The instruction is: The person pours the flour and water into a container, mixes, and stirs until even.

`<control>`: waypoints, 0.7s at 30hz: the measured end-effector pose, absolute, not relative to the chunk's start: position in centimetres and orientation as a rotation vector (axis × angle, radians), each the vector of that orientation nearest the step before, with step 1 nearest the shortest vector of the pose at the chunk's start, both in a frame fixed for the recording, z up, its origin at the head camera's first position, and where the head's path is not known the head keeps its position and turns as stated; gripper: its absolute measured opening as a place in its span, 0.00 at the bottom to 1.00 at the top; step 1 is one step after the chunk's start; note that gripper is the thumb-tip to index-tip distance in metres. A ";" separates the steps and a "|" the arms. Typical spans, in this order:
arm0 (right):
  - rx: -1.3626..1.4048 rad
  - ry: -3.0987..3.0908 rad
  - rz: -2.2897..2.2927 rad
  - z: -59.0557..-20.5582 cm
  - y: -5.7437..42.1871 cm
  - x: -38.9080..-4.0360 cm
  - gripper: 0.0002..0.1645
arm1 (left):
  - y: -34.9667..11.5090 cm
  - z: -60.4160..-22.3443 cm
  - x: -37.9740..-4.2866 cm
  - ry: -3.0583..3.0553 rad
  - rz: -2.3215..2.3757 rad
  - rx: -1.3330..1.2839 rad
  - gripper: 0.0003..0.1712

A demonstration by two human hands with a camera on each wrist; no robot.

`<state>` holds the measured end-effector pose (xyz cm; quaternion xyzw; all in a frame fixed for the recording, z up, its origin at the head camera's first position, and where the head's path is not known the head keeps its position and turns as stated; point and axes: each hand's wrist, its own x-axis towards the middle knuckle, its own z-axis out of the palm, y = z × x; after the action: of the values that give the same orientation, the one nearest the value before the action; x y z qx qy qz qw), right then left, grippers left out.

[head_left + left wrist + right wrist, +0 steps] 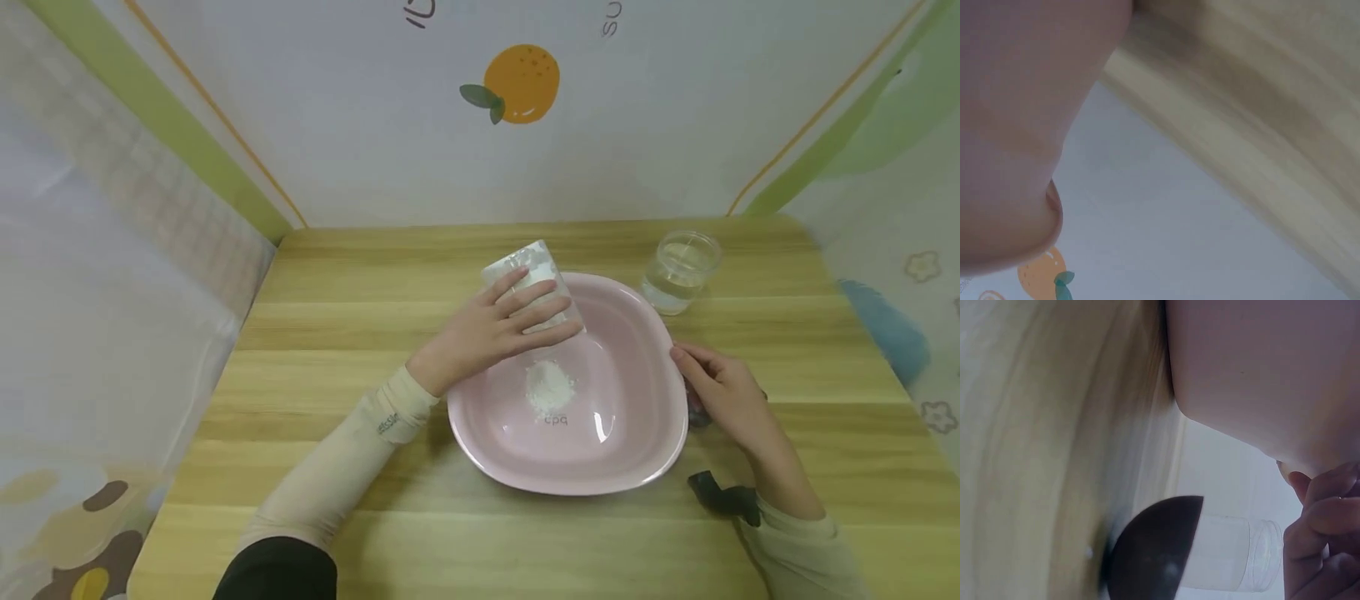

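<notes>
A pink basin (480, 433) stands on the table with a small heap of white powder (550, 387) on its bottom. Over its far left rim my left hand (517, 321) holds a clear, squarish container (517, 260), tilted, with white powder clinging inside. The fingers lie spread along its side, and the thumb is hidden from the head view. In the left wrist view, skin of the left hand (1016, 156) fills the left side and the container does not show. My right hand (723, 392) pinches the basin's right rim between thumb and fingers.
Behind the basin at the right stands a clear jar (681, 271) of colourless liquid. A dark rounded bowl (1154, 550) sits close by the basin, mostly under the right hand in the head view. The wooden table (337, 333) meets a printed white sheet (375, 150) at the back.
</notes>
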<state>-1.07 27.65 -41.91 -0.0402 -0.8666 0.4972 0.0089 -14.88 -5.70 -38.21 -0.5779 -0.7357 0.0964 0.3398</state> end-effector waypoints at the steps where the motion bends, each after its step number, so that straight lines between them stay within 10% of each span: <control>1: -0.120 -2.699 1.558 -41.9 27.7 -1.1 0.26 | -5.7 -38.2 -14.9 -1.918 0.258 -1.512 0.39; 21: -0.095 -2.720 1.526 -41.5 27.8 -1.3 0.25 | -5.8 -37.7 -14.4 -1.928 0.356 -1.522 0.42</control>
<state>-1.29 27.77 -41.50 -0.0303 -0.8716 0.4892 0.0106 -14.40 -5.75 -37.70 -0.5801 -0.7349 0.1359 0.3240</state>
